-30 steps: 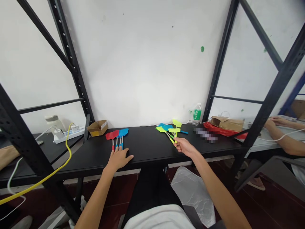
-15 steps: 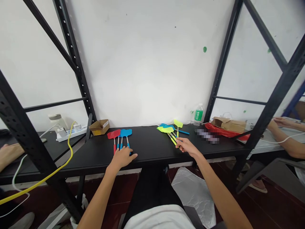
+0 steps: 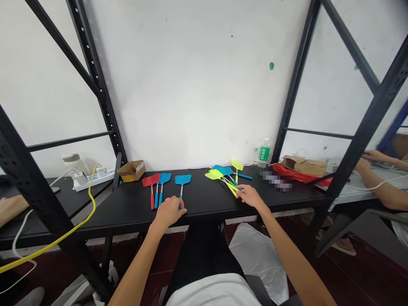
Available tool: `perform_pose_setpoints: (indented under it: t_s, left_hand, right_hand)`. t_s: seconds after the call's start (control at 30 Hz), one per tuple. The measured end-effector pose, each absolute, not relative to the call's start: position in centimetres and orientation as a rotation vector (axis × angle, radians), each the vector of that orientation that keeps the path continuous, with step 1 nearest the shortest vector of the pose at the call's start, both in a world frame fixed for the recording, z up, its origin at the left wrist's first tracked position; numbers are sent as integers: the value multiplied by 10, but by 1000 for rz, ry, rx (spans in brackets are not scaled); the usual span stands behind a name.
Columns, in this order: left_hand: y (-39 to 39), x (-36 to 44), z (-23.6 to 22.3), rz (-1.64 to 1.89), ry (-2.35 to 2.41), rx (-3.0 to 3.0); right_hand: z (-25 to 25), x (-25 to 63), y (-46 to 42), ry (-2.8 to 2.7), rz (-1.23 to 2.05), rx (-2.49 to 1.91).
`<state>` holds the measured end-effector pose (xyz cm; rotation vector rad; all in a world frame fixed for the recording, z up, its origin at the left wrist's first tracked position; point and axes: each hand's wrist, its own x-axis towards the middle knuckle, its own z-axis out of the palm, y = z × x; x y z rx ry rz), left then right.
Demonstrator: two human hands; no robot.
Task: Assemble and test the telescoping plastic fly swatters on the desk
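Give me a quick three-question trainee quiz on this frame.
1. What colour is the head of the fly swatter under the left hand?
2. True or false: the water bottle stands to the right of the yellow-green swatters by the right hand.
3. How many red swatters lie on the black table? A one, B two, C three.

Key: 1 blue; 2 true; 3 A.

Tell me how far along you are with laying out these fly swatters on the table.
Done: a red fly swatter and two blue ones lie side by side, handles toward you. In hand: your left hand is on the handle of a third blue swatter, set apart to their right. Left: the yellow-green and blue swatters lie bunched at your right hand.
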<state>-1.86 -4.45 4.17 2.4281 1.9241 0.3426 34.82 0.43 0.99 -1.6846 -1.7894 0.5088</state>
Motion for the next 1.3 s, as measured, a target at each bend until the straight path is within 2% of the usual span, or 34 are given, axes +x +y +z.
perform_pose_setpoints:
  t_s: [0.33, 1.0, 1.3]
  left_hand:
    - [-44, -22, 42, 284, 1955, 2320]
    - [-51, -17, 68, 623, 2081, 2104]
    - [-51, -15, 69, 686, 2038, 2098]
  right_hand:
    - [18, 347, -3, -1791, 402, -1859]
    - [25, 338, -11, -1847, 355, -1909]
    - [16, 312, -15, -1822, 91, -1975]
